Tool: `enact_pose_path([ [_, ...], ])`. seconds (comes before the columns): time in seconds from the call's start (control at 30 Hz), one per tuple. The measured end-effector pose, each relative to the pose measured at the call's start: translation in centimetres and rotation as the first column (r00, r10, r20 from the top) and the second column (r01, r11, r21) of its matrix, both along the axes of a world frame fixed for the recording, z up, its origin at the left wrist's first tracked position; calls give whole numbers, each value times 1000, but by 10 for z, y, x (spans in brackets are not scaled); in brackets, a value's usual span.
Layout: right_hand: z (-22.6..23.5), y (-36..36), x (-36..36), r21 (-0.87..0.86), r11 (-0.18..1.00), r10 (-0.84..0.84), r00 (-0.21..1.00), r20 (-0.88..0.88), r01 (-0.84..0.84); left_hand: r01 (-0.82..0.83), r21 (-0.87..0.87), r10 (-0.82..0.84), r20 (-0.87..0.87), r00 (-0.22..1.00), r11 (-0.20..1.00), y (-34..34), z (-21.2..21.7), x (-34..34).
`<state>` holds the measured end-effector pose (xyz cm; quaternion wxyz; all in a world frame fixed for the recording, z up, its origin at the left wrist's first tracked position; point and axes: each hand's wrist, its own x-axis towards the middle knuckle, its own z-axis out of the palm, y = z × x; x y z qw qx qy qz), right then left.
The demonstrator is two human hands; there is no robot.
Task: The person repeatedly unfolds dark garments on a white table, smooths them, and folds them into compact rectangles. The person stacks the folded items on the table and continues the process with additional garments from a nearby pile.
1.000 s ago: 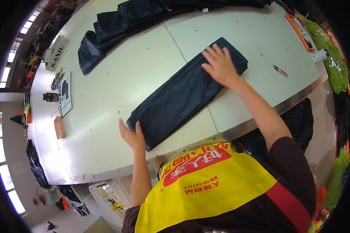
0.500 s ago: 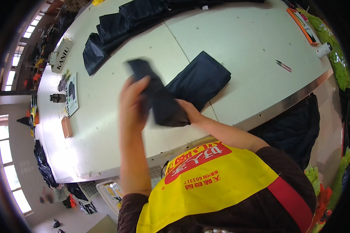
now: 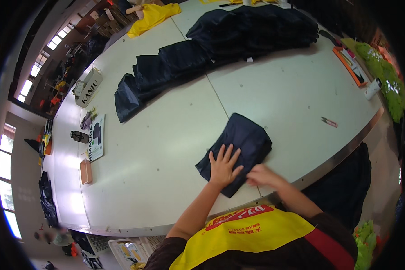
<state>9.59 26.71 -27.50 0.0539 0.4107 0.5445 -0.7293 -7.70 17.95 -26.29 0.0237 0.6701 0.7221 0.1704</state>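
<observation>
A folded navy cloth piece (image 3: pixel 249 135) lies on the near part of the white table, its corners uneven as if more than one layer is stacked. My left hand (image 3: pixel 223 167) rests flat on it, fingers spread. At its right near edge is my right hand (image 3: pixel 263 175), fingers curled in and slightly blurred, seemingly pinching the cloth's edge. The fingertips there are partly hidden.
Across the far side of the white table (image 3: pixel 166 148) runs a row of dark folded cloth pieces (image 3: pixel 175 60). A marker (image 3: pixel 329 122) lies to the right, near an orange box (image 3: pixel 350 67). On the left are a dark bottle (image 3: pixel 79 137) and a pinkish tray (image 3: pixel 86 172).
The folded cloth I held raised in both hands is now down on the one on the table. My left hand has moved right and flattened onto it; my right hand has moved to its edge.
</observation>
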Motion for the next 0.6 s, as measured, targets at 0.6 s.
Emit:
enact_pose_path([
  [0.6,-18,52,-65,-597,788,9,966,257,151,-119,208,140,-85,987,971,-59,11,-89],
])
